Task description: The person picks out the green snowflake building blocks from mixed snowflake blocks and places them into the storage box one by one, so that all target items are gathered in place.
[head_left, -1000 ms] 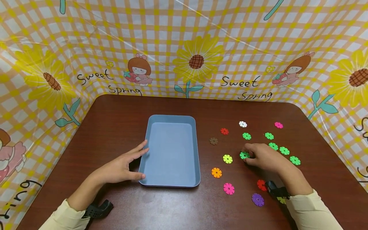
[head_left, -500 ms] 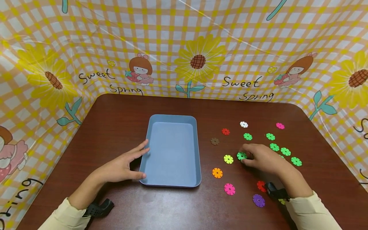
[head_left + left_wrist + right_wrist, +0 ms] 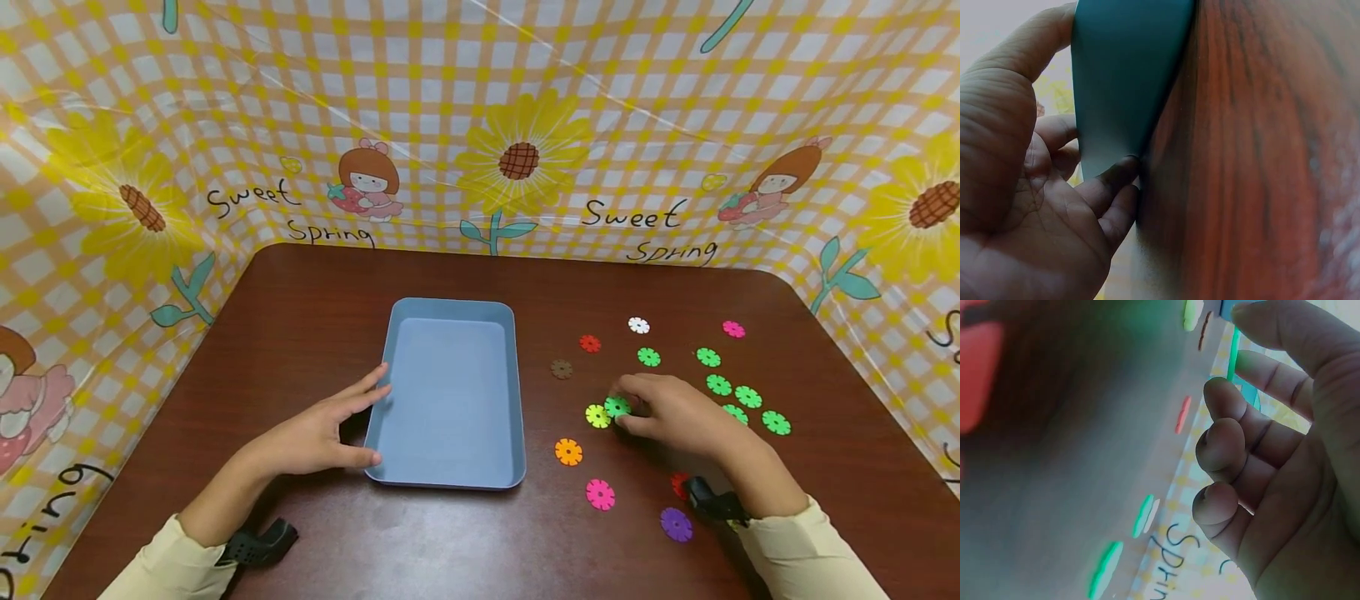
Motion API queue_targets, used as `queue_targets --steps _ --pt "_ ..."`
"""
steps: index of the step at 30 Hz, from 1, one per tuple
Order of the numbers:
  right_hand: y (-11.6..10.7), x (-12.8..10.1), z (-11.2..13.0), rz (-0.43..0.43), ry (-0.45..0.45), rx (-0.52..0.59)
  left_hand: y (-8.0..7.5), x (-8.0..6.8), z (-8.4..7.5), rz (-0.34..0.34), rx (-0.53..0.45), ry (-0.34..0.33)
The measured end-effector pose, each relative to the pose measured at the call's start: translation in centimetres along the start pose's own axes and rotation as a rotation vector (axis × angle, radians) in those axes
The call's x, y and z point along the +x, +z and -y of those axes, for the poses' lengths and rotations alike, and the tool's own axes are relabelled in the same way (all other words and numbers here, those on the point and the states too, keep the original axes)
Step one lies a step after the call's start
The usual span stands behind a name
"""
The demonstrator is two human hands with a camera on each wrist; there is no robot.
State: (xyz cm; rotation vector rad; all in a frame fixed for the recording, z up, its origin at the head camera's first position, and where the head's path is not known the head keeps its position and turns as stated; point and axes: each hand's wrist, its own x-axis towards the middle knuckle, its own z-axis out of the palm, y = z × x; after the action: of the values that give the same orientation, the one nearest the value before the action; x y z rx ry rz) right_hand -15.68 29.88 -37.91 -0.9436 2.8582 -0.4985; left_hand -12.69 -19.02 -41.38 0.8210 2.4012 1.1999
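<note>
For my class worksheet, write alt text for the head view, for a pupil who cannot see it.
A person's right hand pinches a green notched disc at the right side of a dark table, among scattered discs in several colours. The left hand touches the left edge of a blue-grey tray.

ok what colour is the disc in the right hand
Green; the disc in the right hand shows best in the head view.

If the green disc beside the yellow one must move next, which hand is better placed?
Probably the right hand: it pinches that green disc. The left hand touches the blue tray on the side away from the disc.
</note>
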Motion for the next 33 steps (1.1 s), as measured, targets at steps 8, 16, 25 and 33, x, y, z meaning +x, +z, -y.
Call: queue_targets --steps 8,16,25,33 --pt "-0.8 1.8 1.1 0.016 -0.012 -0.022 -0.1 0.1 -0.1 0.001 0.001 -0.001" --pt "-1.6 3.6 2.5 0.002 -0.060 0.003 -0.2 0.1 0.0 0.007 0.000 -0.003" --pt "-1.8 5.8 4.1 0.018 -0.075 -0.018 0.2 0.0 0.2 0.005 -0.002 0.002" --pt "-1.9 7.6 5.5 0.024 -0.128 -0.008 0.2 0.0 0.2 -0.001 -0.004 -0.003"
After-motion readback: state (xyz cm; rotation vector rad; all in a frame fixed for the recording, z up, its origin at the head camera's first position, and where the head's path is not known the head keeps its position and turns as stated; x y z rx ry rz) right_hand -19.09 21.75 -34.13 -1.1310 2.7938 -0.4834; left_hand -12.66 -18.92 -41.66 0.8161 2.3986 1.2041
